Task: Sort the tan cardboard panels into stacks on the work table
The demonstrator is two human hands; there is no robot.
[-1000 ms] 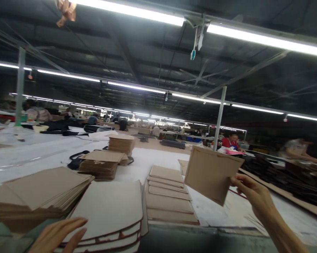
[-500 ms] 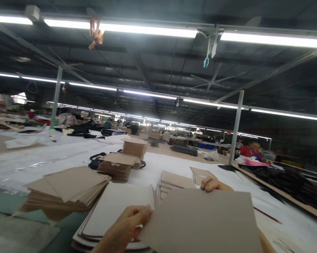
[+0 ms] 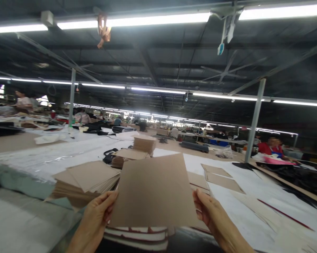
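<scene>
Gripping a tan board [image 3: 153,191] with both hands, holding it out in front of the body at the near side of a white table [image 3: 253,177]. Grasping the left edge with the left hand [image 3: 96,216], setting the thumb to that side and curling the fingers in beneath it. Grasping the right edge with the right hand [image 3: 211,212], bending the fingers in close against the side. Placing the board directly between the two, touching both: just right of the left hand, just left of the right.

Facing its broad, plain side toward the viewer, tilting the top edge up and away, bringing the lower edge back toward the body. Canting the top edge slightly, higher at its right end. Seemingly running the long axis crosswise, from hand to hand, though slanting too much for certain proportions.

Covering part of some white boards [image 3: 137,236] below from this angle. Leaving in view a tan pile [image 3: 87,175] beyond the left hand, a taller stack [image 3: 144,144] past the top edge, and two loose pieces [image 3: 224,183] lying flat to the right. Showing a person [image 3: 270,149] in red farther off.
</scene>
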